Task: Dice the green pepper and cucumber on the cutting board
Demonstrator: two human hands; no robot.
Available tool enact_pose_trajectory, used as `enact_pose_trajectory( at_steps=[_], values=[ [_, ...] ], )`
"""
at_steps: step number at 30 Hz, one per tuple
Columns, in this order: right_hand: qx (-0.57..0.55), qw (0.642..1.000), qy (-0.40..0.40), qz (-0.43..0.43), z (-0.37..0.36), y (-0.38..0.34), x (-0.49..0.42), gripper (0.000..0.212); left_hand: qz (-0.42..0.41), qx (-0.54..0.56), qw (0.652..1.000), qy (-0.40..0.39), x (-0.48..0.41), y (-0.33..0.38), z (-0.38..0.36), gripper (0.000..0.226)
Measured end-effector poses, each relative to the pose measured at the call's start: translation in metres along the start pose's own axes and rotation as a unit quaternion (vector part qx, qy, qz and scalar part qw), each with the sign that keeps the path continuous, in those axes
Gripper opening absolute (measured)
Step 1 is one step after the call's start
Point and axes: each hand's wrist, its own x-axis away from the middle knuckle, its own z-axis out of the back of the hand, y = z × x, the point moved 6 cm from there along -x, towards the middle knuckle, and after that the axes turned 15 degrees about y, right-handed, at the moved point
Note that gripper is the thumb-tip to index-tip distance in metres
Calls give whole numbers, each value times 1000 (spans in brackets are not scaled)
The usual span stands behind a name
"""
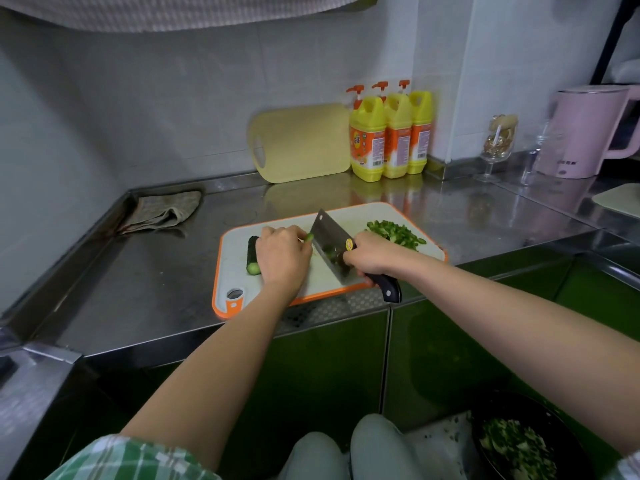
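A white cutting board [235, 268] with an orange rim lies on the steel counter. My left hand [282, 256] curls over a green piece, whose tip [309, 237] pokes out by the blade. A dark cucumber piece [253, 255] lies just left of that hand. My right hand [369, 254] grips the black handle of a cleaver [329, 237]; its blade stands edge-down on the board, right beside my left fingers. A heap of diced green pepper [394, 233] sits at the board's far right.
A yellow cutting board [301, 142] leans on the wall beside three yellow detergent bottles [389, 133]. A folded cloth [162, 211] lies at the back left. A stemmed glass [497, 147] and pink kettle [585, 129] stand right. A dark bowl of green scraps [516, 445] sits on the floor.
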Motion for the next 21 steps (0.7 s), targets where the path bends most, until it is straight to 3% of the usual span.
enact_pose_trajectory(
  at_steps=[6, 9, 12, 18, 21],
  values=[
    [57, 996, 53, -33, 29, 27, -12, 15, -42, 20, 996, -70, 13, 21, -23, 25],
    [25, 997, 66, -39, 38, 35, -14, 11, -60, 10, 995, -79, 18, 32, -28, 32],
    [8, 998, 56, -10, 40, 26, -10, 13, -69, -16, 995, -68, 19, 30, -26, 28],
    [128, 992, -7, 18, 28, -1, 3, 19, -36, -15, 998, -49, 21, 22, -21, 18],
    [158, 987, 0, 18, 23, -6, 4, 17, -33, -9, 998, -49, 21, 23, -21, 17]
  ],
)
